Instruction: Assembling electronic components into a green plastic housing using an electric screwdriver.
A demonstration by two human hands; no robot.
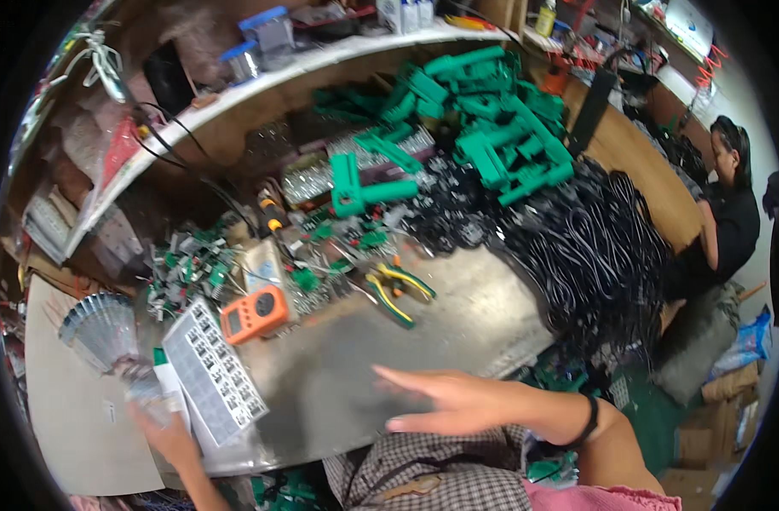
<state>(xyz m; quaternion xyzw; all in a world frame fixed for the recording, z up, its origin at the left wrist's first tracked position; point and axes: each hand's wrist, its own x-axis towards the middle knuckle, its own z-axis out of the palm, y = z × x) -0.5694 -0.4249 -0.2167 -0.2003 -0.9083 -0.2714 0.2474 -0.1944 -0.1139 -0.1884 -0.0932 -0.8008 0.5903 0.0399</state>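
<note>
Checked cloth (483,464) lies nearest me; beyond it the hands are well apart, a splayed bundle at the left one.

From my feed, the right hand (445,404) looks bare, fingers spread over the near part of the table (321,370); the left hand (166,433) is at the near end of the fanned bundle (100,328), over the pale panel (66,409) on the left, too blurred for me to tell whether it grips. Taken by that narrow end alone, I judge, the loose pieces could slip apart. A rightward swing of the left hand could drag the white printed sheet (210,366) and knock the orange meter (255,315) beside it. Farther right, the pliers (393,304) could snag a low forward reach.
</note>
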